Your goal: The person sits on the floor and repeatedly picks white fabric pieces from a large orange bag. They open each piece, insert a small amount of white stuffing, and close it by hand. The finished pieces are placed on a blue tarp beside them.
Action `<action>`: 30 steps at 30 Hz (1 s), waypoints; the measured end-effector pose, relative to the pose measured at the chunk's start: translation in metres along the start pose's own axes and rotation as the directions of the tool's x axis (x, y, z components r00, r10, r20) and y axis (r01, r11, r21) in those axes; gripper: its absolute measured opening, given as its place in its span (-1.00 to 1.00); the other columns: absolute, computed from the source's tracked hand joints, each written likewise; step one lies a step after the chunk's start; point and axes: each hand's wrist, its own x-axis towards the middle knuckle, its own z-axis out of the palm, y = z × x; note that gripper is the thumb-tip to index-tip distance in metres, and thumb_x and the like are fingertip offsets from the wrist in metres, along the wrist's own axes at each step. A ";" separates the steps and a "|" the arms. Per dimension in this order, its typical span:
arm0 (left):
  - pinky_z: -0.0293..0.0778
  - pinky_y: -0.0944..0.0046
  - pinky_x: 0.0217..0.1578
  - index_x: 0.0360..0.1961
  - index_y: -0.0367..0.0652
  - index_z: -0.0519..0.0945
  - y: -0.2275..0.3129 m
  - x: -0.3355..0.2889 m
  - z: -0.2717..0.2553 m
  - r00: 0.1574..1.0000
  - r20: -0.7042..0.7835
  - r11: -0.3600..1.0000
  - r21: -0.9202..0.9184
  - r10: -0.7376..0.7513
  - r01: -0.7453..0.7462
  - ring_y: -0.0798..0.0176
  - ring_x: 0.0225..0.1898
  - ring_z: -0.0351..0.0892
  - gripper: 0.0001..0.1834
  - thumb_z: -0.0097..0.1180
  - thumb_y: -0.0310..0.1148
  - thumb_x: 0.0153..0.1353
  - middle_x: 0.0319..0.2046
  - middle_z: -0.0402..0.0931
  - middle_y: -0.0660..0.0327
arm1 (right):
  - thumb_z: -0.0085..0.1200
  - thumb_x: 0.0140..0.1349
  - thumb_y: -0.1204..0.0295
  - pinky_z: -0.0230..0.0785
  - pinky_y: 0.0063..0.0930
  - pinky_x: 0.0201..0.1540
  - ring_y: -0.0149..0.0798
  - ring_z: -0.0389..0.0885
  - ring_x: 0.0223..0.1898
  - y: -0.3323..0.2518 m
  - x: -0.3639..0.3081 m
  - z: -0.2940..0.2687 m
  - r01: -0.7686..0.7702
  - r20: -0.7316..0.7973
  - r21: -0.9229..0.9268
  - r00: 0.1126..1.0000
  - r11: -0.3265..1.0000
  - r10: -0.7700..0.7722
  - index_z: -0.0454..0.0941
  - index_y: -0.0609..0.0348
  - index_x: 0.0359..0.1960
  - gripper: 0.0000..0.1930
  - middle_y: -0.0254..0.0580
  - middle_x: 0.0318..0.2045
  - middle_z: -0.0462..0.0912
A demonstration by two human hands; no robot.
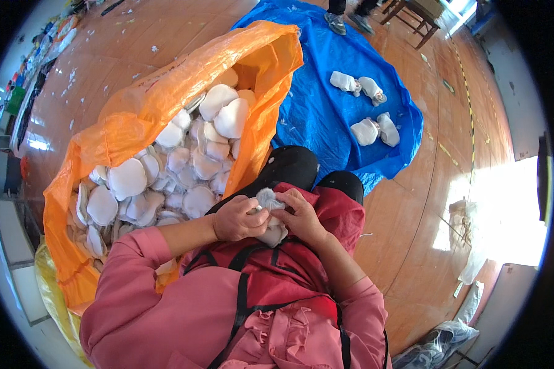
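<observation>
Where the head view looked down, a small grey-white fabric piece [273, 234] was held over the red apron [337, 216] on the person's lap, close to the body; that position appeared to give both hands support and a clear line of sight. The left hand [239, 219] was curled nearly closed, thumb and forefinger pinching the piece from one side; a small white item [258, 208] at those fingers could not be identified. The right hand [302, 218] was less tightly folded, its fingertips gripping the opposite side. Neither hand was released. Exact contact beneath the fingers could not be determined.

To the left, an orange bag [135, 95] lay wide open, filled with rounded white pads [128, 178], placed apparently for easy reach. Ahead and to the right, a blue sheet [317, 74] carried four white bundles [365, 131] in two pairs, well apart from the hands; it presumably kept them off the floor [406, 246]. Another person's shoes [335, 23] showed at its far edge.
</observation>
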 end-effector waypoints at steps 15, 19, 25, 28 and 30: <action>0.57 0.16 -0.23 -0.03 -0.09 0.47 0.022 -0.016 0.018 0.910 -0.261 0.944 -0.167 -0.322 0.286 0.04 -0.22 0.53 -0.53 0.27 -0.46 -0.04 -0.15 0.37 0.14 | 0.14 0.11 0.82 0.37 -0.54 -0.17 -0.31 0.46 -0.17 0.013 -0.034 0.021 0.234 -0.114 0.061 0.967 0.970 -0.226 0.72 0.03 -0.15 -0.61 -0.30 -0.20 0.41; 0.52 0.22 -0.28 -0.18 0.01 0.57 0.018 -0.003 0.001 0.954 -0.175 0.966 -0.125 -0.245 0.225 0.14 -0.24 0.50 -0.66 0.29 -0.40 -0.05 -0.23 0.38 0.22 | 0.17 0.07 0.82 0.40 -0.51 -0.12 -0.28 0.48 -0.13 0.012 -0.040 0.023 0.215 -0.104 0.039 0.972 0.976 -0.210 0.74 0.00 -0.19 -0.61 -0.27 -0.20 0.42; 0.43 0.29 -0.34 -0.25 0.17 0.59 0.011 0.003 -0.008 0.984 -0.167 0.993 -0.104 -0.063 0.046 0.26 -0.24 0.40 -0.75 0.25 -0.32 -0.01 -0.24 0.35 0.33 | 0.16 0.18 0.61 0.42 -0.38 -0.02 -0.09 0.54 -0.07 -0.017 -0.053 -0.002 0.255 -0.048 -0.010 0.966 0.967 -0.255 0.68 0.07 -0.10 -0.74 -0.12 -0.14 0.51; 0.40 0.30 -0.34 -0.26 0.20 0.57 0.010 0.005 -0.005 0.985 -0.169 0.994 -0.097 0.037 -0.054 0.30 -0.22 0.37 -0.76 0.25 -0.31 -0.01 -0.24 0.34 0.36 | 0.15 0.25 0.54 0.42 -0.35 0.00 -0.09 0.53 -0.05 -0.032 -0.061 -0.001 0.029 -0.128 0.074 0.992 0.997 -0.020 0.62 0.11 -0.03 -0.75 -0.10 -0.12 0.52; 0.39 0.30 -0.33 -0.27 0.21 0.57 0.012 0.007 -0.005 0.985 -0.163 0.993 -0.087 0.063 -0.078 0.31 -0.23 0.36 -0.77 0.24 -0.30 0.01 -0.25 0.33 0.37 | 0.15 0.26 0.52 0.42 -0.35 0.01 -0.10 0.53 -0.05 -0.031 -0.060 -0.001 0.085 -0.094 -0.019 0.992 0.996 -0.086 0.59 0.13 0.00 -0.73 -0.10 -0.11 0.52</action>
